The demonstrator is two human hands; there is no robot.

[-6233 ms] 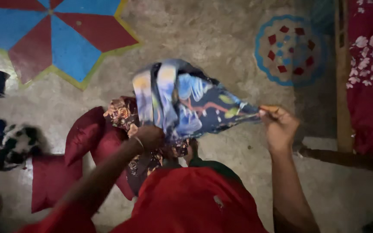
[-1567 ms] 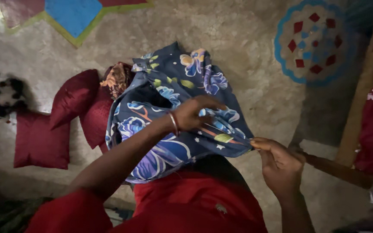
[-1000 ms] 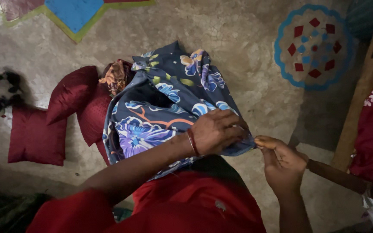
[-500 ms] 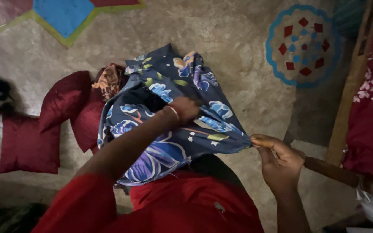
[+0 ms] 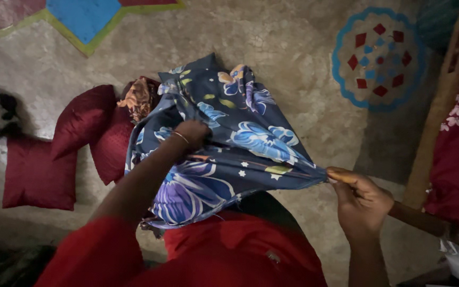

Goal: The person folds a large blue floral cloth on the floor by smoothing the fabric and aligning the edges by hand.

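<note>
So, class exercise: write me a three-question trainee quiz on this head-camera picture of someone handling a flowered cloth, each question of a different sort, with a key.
1. True or false: the right hand pinches one corner of the dark blue flowered cloth.
2. Multiple choice: where is the left hand? A) flat on the floor B) pressed into the cloth's folds C) on a cushion
3. Fill in: the three cushions lying on the concrete floor to the person's left are dark ____.

Key
1. True: thumb and fingers close on the drawn-out corner.
2. B: it grips the cloth near its middle.
3. Red.
</note>
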